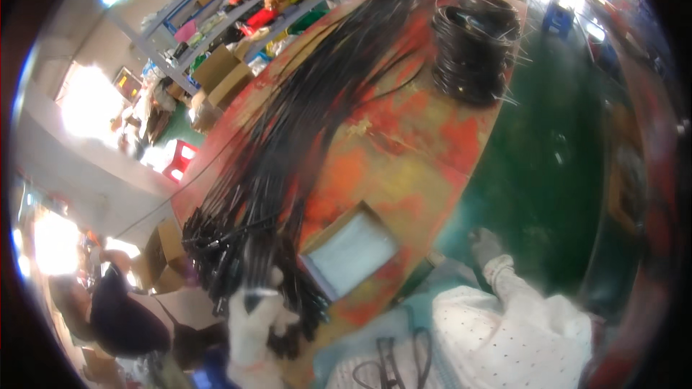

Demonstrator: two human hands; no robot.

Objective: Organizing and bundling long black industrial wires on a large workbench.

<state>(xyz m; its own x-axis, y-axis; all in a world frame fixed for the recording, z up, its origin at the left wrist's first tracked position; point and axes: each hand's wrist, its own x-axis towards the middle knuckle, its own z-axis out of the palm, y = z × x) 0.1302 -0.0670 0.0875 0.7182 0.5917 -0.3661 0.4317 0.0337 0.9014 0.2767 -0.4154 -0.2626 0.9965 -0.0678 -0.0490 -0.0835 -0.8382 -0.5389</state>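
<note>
My left hand (252,328), in a pale glove, is at the near left end of the table. Its blurred fingers close around a few black cables (257,263) where they meet the near end of a long bundle. The rest of the black cable bundle (288,115) stretches away along the table, its ends piled next to this hand. My right hand (487,246), in a grey glove below a white dotted sleeve, hangs beyond the table's right edge. Its fingers look loosely apart, with nothing visible in them. A shallow cardboard box (386,222) with something white inside lies between my hands.
Coiled black cable (472,50) is stacked at the table's far right. The worn red and tan table (404,144) borders a green floor (533,173). Loaded shelves (245,21) stand beyond its left side, near an open carton (220,75). Another person (133,320) is at left.
</note>
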